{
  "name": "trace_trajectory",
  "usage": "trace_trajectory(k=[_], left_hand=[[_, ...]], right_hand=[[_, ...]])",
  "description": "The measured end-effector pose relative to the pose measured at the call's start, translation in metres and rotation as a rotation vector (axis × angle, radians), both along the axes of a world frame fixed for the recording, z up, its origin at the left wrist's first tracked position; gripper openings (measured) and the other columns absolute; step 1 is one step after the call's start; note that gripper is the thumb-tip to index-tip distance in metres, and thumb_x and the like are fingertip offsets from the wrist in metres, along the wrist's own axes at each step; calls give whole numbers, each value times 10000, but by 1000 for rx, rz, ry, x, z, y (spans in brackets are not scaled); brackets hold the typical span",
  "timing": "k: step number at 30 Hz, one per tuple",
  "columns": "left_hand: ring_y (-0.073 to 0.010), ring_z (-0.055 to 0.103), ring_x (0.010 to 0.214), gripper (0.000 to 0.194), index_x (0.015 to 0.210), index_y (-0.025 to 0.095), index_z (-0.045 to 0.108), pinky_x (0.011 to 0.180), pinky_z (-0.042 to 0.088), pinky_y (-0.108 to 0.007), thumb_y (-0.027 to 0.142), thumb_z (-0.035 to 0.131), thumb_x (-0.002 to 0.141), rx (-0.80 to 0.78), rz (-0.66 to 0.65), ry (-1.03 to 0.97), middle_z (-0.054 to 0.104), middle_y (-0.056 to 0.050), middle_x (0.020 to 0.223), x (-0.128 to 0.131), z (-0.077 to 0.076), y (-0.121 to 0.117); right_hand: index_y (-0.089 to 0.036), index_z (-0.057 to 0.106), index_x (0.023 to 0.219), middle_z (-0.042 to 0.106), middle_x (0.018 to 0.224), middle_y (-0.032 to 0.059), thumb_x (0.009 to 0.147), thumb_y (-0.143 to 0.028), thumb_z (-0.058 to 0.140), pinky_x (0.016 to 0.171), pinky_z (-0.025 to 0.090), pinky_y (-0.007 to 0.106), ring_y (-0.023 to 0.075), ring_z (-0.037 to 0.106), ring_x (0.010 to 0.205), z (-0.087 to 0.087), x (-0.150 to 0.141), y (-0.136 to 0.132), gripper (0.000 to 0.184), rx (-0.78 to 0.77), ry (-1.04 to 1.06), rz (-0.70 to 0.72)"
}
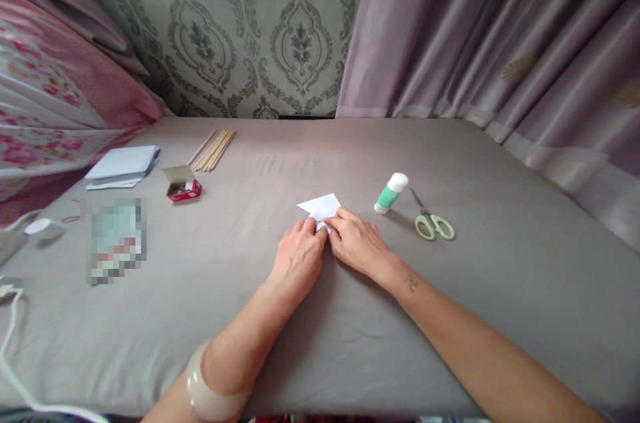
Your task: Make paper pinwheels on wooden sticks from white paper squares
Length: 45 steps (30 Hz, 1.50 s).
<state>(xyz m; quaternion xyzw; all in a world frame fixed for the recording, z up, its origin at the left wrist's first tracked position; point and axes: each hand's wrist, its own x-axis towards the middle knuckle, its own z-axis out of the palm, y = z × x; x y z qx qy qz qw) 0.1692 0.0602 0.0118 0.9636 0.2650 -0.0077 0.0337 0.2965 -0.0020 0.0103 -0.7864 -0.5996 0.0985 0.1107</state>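
Note:
A small folded piece of white paper lies on the grey cloth-covered surface near the middle. My left hand and my right hand meet at the paper's near edge, fingertips pressed down on it and pinching the fold. Most of the paper's near part is hidden under the fingers. A pale bangle sits on my left wrist.
A glue stick and green-handled scissors lie to the right of the paper. At the left are a small red open box, wooden sticks, a stack of white paper and a blurred-out item. A white cord runs along the left edge.

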Motion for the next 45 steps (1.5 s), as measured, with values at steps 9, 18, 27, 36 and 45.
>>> trace_trajectory(k=[9, 18, 27, 36, 45], left_hand=[[-248, 529, 980, 266, 1018, 170, 617, 811, 453, -359, 172, 366, 929, 2, 5, -9, 587, -104, 1066, -1, 3, -5], [-270, 481, 1081, 279, 1094, 193, 594, 824, 415, -399, 173, 372, 927, 32, -120, -65, 594, -98, 1162, 3, -7, -10], [-272, 496, 1085, 303, 1105, 166, 590, 832, 404, -404, 266, 340, 965, 112, -126, -68, 600, -105, 1169, 2, -7, -12], [-261, 521, 1029, 283, 1047, 194, 614, 812, 389, -400, 230, 349, 955, 91, -114, -86, 625, -93, 1110, 3, -5, -14], [-269, 511, 1072, 286, 1020, 152, 611, 867, 364, -410, 238, 345, 959, 87, -113, -70, 641, -97, 1098, 2, -3, -14]], right_hand=[[-187, 689, 999, 628, 1044, 103, 922, -161, 401, 743, 439, 290, 213, 599, 991, 14, 13, 9, 299, -53, -138, 219], [-201, 703, 971, 665, 1041, 93, 903, -153, 436, 738, 433, 273, 207, 619, 982, 18, 17, 13, 281, -69, -86, 219], [-238, 712, 1068, 678, 1099, 73, 877, -139, 437, 802, 442, 274, 208, 627, 1018, 16, 23, 12, 349, -19, -28, 181], [-178, 692, 964, 647, 1096, 118, 925, -138, 419, 808, 459, 310, 225, 590, 1045, 21, 9, 10, 279, -85, -159, 248], [-227, 712, 1064, 699, 1127, 63, 875, -134, 471, 850, 461, 264, 189, 640, 1028, 9, 29, 18, 320, 23, 93, 140]])
